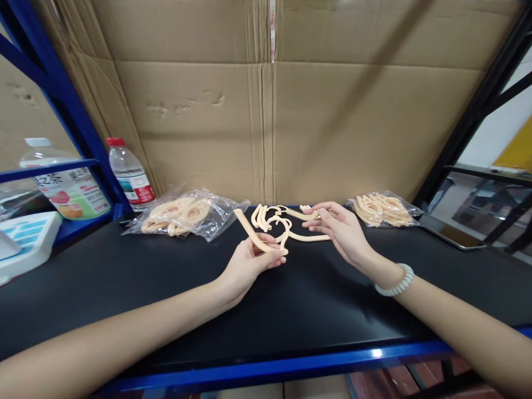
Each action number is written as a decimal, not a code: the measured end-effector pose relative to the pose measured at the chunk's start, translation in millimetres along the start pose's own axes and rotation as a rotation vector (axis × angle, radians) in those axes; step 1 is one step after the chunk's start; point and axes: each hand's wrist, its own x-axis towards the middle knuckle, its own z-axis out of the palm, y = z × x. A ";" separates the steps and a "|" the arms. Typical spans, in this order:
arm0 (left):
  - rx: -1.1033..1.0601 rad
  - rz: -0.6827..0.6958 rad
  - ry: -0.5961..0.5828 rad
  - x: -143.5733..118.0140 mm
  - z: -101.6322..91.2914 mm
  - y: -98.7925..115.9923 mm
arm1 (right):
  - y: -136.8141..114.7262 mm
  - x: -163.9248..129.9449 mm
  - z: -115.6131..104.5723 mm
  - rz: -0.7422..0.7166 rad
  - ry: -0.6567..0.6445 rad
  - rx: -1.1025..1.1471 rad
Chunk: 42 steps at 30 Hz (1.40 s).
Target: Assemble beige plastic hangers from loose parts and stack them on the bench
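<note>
Left hand [249, 260] is pinching one curved beige strip [255, 235], fingers closed on its lower end. Right hand [343, 230] is half-curled, fingertips gripping a short strip piece [305, 214]. Loose pile of strips [276, 221] is lying between both hands, just beyond them.

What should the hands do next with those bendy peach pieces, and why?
Probably bring the two hands together. The left hand pinches one curved strip lifted off the black table, and the right hand holds a small piece just above the loose pile. Both pieces are gripped but apart, so closing that gap looks like the natural small step.
</note>
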 end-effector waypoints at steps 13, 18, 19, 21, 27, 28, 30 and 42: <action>0.029 0.078 -0.043 1.3 -1.9 -3.1 | 9.1 -18.2 17.8 0.168 -0.014 0.151; 0.046 0.103 -0.076 1.8 -3.6 -4.4 | 8.2 -20.7 21.2 0.275 -0.125 0.223; 0.051 0.105 -0.080 1.7 -3.7 -4.4 | 8.8 -21.2 21.9 0.261 -0.129 0.198; 0.053 0.115 -0.088 1.5 -3.6 -4.5 | 10.2 -22.3 23.1 0.230 -0.148 0.154; 0.042 0.137 -0.123 1.9 -3.7 -5.3 | 10.3 -25.0 25.5 0.155 -0.270 0.072; 0.044 0.139 -0.125 1.9 -3.8 -5.6 | 9.9 -25.2 25.7 0.140 -0.287 0.054; 0.048 0.142 -0.127 1.9 -4.0 -6.2 | 9.4 -25.5 26.0 0.107 -0.310 0.024; 0.121 0.146 -0.102 -1.1 -2.9 -5.3 | 5.4 -30.4 30.0 0.050 -0.309 -0.019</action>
